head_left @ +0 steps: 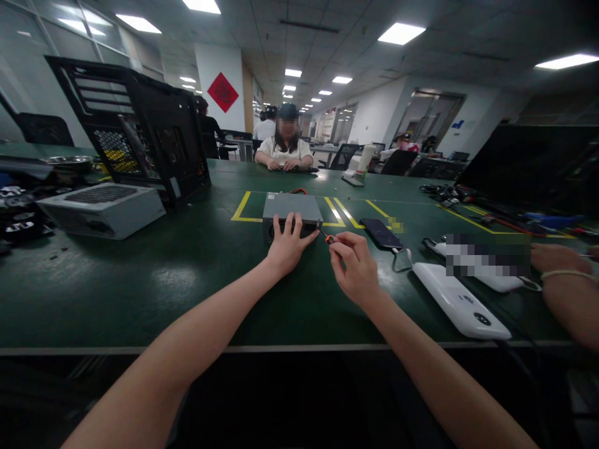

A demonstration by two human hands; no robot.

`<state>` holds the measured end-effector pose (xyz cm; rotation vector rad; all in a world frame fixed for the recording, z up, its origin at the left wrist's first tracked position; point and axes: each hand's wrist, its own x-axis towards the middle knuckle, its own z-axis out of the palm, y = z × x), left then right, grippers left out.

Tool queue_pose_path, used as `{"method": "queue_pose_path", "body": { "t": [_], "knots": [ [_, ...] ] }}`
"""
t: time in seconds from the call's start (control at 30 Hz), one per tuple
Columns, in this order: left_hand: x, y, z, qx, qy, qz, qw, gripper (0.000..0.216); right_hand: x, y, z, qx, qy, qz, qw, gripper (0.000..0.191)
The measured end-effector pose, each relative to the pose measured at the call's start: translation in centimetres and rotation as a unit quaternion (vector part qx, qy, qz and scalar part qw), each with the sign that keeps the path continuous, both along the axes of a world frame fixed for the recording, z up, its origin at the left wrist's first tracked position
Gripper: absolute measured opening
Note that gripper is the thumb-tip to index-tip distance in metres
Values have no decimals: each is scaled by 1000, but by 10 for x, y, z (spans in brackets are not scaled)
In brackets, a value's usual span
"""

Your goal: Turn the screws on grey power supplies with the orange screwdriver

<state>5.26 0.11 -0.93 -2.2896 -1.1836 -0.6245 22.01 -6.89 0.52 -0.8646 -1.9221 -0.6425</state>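
Observation:
A grey computer power supply unit (294, 206) lies on the green table in front of me, with some orange-red wires at its far side. My left hand (286, 249) holds it from the near side: the spread fingers reach over its top edge and the thumb lies at its right front corner. The fingers of my right hand (354, 265) pinch a small screwdriver (330, 239) by its orange and black handle. Its thin shaft points left to the unit's right front corner. Whether the tip sits in a screw is too small to tell.
A black computer case (154, 134) and a second power supply (103, 209) stand on the left. To the right lie a phone (381, 233), a white power bank (458, 299) and cables. Another person's arm (568, 290) rests at far right; a person (285, 146) sits opposite.

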Motion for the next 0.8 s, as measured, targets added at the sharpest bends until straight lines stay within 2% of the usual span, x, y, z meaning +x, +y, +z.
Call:
{"method": "queue_pose_path", "body": {
  "t": [0.1, 0.23, 0.37, 0.5, 0.67, 0.8],
  "knots": [
    [0, 0, 1, -2, -2, 3, 1000, 52, 0, 1, 0, -13, 2, 31, 999, 33],
    [0, 0, 0, 2, -5, 2, 1000, 50, 0, 2, -1, -10, -13, 14, 1000, 27],
    [0, 1, -1, 12, -7, -2, 1000, 50, -1, 1, -1, -21, -5, 26, 999, 32],
    [0, 1, -1, 14, -3, 3, 1000, 52, 0, 2, 0, -2, 13, 0, 1000, 28],
    [0, 0, 0, 4, -2, 4, 1000, 54, 1, 2, 0, -15, 24, 39, 999, 36],
    [0, -2, 2, 8, -1, 3, 1000, 53, 0, 2, 0, -12, 12, 16, 1000, 31]
  ]
}}
